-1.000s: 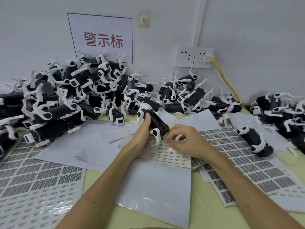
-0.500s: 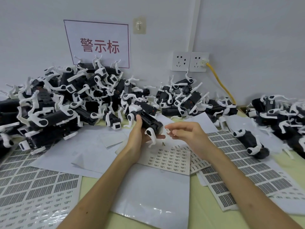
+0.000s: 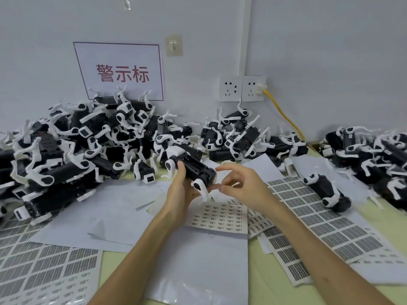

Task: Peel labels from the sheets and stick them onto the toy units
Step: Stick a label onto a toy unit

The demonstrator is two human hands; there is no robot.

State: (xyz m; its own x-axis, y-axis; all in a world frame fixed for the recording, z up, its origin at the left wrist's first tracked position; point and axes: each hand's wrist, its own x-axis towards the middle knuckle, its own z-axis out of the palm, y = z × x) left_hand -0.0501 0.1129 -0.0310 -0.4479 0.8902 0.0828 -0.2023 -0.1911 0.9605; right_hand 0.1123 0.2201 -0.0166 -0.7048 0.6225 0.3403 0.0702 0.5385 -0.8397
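Black toy unit (image 3: 196, 170) half-hidden by hands (image 3: 179, 192)

Two hands (image 3: 182, 192) (image 3: 242, 186); one toy (image 3: 193, 168) held. Toys (image 3: 88, 146) piled along the table's far edge, too many to count. Two wall sockets (image 3: 242, 89), one sign (image 3: 121, 71), one yellow cable (image 3: 284, 115).

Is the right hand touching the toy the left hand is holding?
Touching. In the head view, the right hand's fingertips press against the end of the toy unit.
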